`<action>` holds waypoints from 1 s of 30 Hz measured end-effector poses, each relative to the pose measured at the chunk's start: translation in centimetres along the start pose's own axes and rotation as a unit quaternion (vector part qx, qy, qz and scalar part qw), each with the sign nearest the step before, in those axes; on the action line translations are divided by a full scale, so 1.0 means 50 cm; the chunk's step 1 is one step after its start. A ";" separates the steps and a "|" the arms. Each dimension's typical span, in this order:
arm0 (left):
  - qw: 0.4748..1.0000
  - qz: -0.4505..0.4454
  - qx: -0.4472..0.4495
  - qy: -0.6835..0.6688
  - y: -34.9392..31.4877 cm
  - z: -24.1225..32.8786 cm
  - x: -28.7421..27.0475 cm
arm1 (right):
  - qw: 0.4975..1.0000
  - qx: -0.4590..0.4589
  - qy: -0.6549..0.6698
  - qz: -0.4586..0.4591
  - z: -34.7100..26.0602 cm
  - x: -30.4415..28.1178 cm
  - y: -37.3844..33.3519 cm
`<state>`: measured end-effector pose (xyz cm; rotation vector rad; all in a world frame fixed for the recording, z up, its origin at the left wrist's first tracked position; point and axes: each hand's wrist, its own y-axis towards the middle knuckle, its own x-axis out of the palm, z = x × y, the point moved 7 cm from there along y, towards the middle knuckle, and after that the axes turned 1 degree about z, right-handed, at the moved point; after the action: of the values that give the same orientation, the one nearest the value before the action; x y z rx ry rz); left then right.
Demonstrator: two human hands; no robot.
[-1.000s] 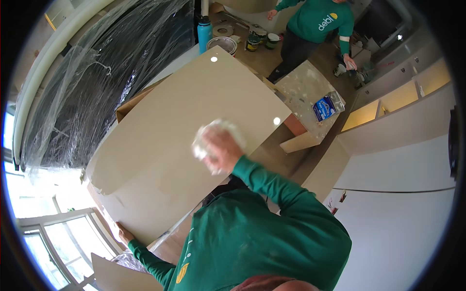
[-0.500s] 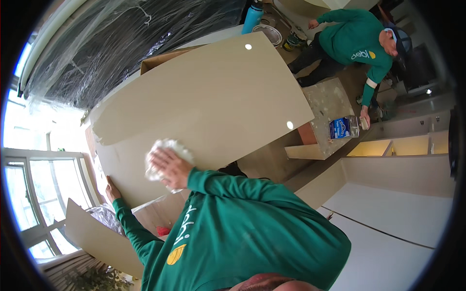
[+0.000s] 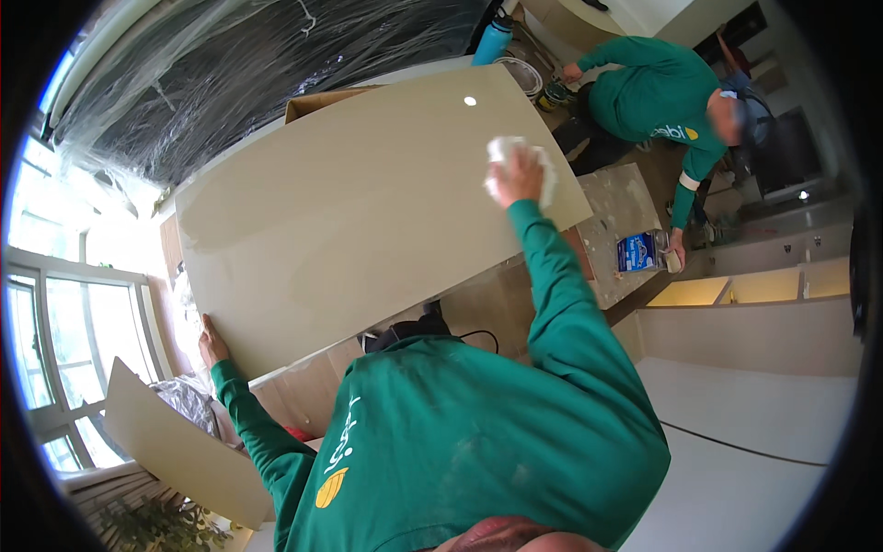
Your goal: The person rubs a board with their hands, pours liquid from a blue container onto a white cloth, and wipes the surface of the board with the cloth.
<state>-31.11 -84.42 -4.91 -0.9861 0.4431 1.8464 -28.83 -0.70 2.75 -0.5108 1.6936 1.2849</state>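
Observation:
A large flat beige panel (image 3: 368,193) lies before me, with a round hole near its far right corner. A damp-looking darker patch covers part of its left half. My right hand (image 3: 521,177) presses a crumpled white cloth (image 3: 504,149) onto the panel's right part, fingers bent over it. At the panel's near left corner, my left hand (image 3: 212,342) grips the edge.
A person in a green top (image 3: 658,92) bends at the right, a hand on a blue-labelled can (image 3: 636,252) on a stained board (image 3: 625,207). Plastic sheeting (image 3: 349,55) hangs behind. A blue bottle (image 3: 494,41) stands at the back; another panel (image 3: 179,442) leans lower left.
My right hand has swept the cloth from the panel's near left to its far right, the arm now stretched out. My left hand stays at the corner. The other person has leaned slightly.

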 end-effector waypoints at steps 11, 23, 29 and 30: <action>0.995 -0.026 -0.023 -0.098 -0.011 -0.044 0.005 | 0.939 -0.177 0.289 -0.060 -0.334 -0.244 -0.213; 0.993 -0.115 -0.036 -0.012 -0.002 0.037 0.045 | 0.982 -0.044 0.168 -0.072 -0.206 -0.175 -0.209; 0.998 -0.066 0.011 -0.006 0.031 -0.050 0.024 | 0.991 0.022 0.112 -0.072 -0.053 -0.172 -0.171; 0.997 -0.065 0.016 -0.044 0.034 -0.052 0.031 | 0.994 0.084 0.057 -0.051 0.057 -0.158 -0.147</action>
<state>-31.79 -86.03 -7.89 -0.8875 0.3471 1.7532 -18.13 -2.35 5.46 -0.5710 1.8274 1.0474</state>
